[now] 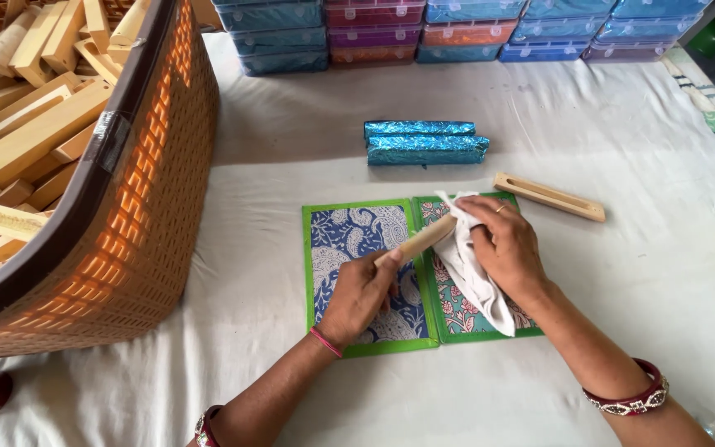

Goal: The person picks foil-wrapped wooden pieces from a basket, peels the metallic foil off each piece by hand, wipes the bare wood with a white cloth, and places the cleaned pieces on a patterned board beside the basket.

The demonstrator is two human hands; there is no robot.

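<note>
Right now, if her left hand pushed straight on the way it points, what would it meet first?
The left hand points up-right along the wooden stick, so it would likely first meet the white cloth held by the right hand.

Blue paisley mat (349,240), green-edged

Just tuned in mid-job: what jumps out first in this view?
Centre: the left hand holds a wooden stick while the right hand wraps a white cloth around its far end, over a green-edged patterned folder. Far left, an orange basket brims with wooden pieces. Two blue foil packs lie behind the folder.
</note>
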